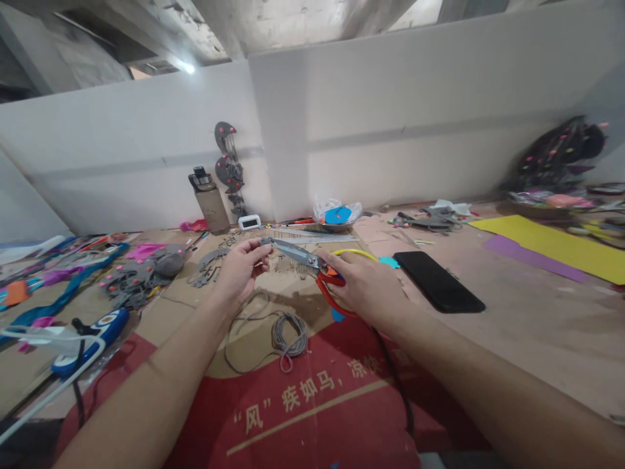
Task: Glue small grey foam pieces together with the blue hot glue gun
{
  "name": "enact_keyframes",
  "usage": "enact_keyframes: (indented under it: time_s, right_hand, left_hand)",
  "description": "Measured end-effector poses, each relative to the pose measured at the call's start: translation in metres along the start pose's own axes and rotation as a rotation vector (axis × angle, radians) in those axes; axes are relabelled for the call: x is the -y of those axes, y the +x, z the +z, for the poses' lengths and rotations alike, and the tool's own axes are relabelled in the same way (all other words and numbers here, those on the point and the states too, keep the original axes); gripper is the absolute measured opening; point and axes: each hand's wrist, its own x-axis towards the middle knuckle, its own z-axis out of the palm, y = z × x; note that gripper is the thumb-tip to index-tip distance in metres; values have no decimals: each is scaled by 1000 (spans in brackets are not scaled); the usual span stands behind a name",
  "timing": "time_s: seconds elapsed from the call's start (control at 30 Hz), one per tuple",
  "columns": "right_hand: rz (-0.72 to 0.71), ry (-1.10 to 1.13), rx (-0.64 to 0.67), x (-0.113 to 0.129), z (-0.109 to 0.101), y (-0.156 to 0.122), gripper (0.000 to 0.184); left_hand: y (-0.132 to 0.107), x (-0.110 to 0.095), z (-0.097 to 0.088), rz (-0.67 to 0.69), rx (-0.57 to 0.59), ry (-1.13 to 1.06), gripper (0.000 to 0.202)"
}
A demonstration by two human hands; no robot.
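My right hand (366,286) grips red-handled scissors (307,259), their metal blades pointing left toward my left hand. My left hand (240,268) pinches a small grey piece (266,242) at the blade tips. Below both hands lies a coil of grey cord (289,333) on a cardboard sheet (205,312) with a red printed band. A loose strand runs from the coil toward my left wrist.
A black phone (437,281) lies right of my hands. Yellow (551,244) and purple (532,255) sheets sit at far right. Grey felt cutouts (146,273), a blue glue gun (95,335), a bottle (211,203) and a bowl (336,218) stand left and behind. White partition walls close the back.
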Motion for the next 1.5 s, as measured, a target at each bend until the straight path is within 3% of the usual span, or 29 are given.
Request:
enact_keyframes:
  time_s: [0.3,0.7,1.5]
  right_hand:
    - [23,33,64,2,4,0,54]
    - [14,98,-3,1,10,-1,46]
    - [9,4,67,6,7,-3,52]
  left_hand:
    - [1,6,0,31,-34,8,25]
    - [4,11,-1,-26,-28,-127,18]
    - [4,12,0,-42,-37,-153,13]
